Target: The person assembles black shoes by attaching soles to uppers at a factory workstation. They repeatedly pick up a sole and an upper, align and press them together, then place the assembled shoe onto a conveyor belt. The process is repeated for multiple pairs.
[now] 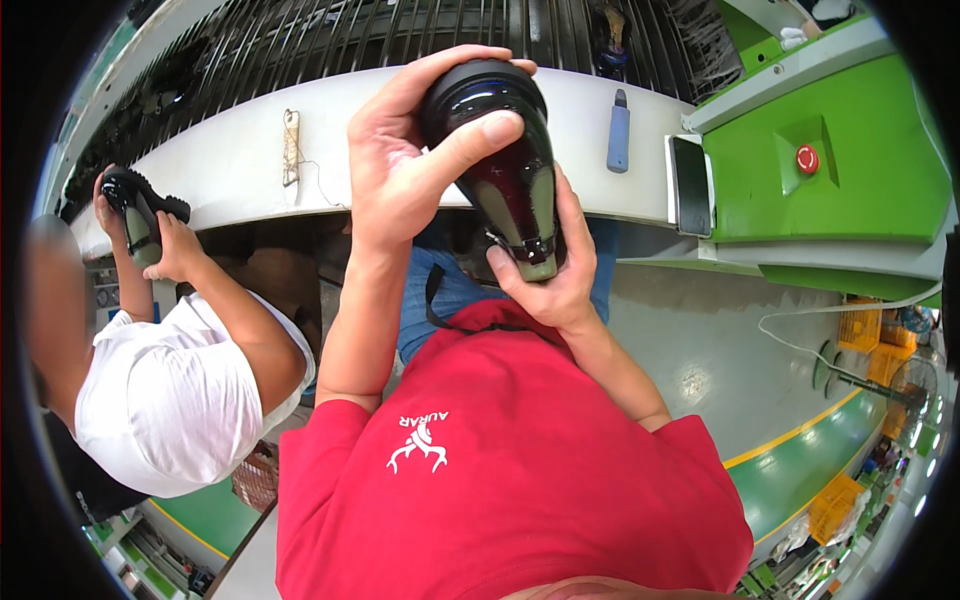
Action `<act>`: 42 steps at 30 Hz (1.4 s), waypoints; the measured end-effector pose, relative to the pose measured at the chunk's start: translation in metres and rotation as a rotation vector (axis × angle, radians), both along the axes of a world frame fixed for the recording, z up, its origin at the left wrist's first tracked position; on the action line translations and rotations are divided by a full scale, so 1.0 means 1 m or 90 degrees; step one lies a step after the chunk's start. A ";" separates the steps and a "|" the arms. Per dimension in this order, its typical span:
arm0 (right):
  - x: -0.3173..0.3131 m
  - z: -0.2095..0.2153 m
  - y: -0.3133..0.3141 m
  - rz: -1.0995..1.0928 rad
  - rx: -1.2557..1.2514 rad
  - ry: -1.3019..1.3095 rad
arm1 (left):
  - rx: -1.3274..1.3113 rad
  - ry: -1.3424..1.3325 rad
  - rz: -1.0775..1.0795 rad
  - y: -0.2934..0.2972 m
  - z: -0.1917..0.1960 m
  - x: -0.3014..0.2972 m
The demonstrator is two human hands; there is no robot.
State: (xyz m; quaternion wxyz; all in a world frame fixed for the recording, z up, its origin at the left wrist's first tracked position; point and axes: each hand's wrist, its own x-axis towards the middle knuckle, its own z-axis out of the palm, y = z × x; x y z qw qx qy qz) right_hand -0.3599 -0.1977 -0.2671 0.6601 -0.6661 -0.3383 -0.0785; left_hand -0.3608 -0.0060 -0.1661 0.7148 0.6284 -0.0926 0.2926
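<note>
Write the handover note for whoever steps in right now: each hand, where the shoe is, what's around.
Left hand: gripping the toe end of the glossy black shoe, thumb across its top.
Right hand: cupping the shoe's lower end from beneath.
The shoe is held up over the lap, sole facing the camera, clear of the white conveyor ledge.
On the ledge: a blue-grey tube and a dark phone.
A co-worker in white holds another black shoe.
</note>
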 end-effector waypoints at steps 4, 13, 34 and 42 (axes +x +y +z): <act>0.008 0.001 -0.001 -0.035 -0.021 -0.010 | -0.006 -0.010 0.028 -0.007 -0.003 0.006; 0.013 -0.002 -0.001 -0.041 -0.036 0.027 | 0.102 -0.019 0.028 0.004 -0.005 0.009; 0.021 0.011 -0.015 0.179 0.227 0.489 | 0.004 0.136 0.093 -0.003 -0.061 -0.033; 0.024 0.009 -0.013 0.217 0.261 0.513 | 0.085 0.136 0.136 0.003 -0.058 -0.039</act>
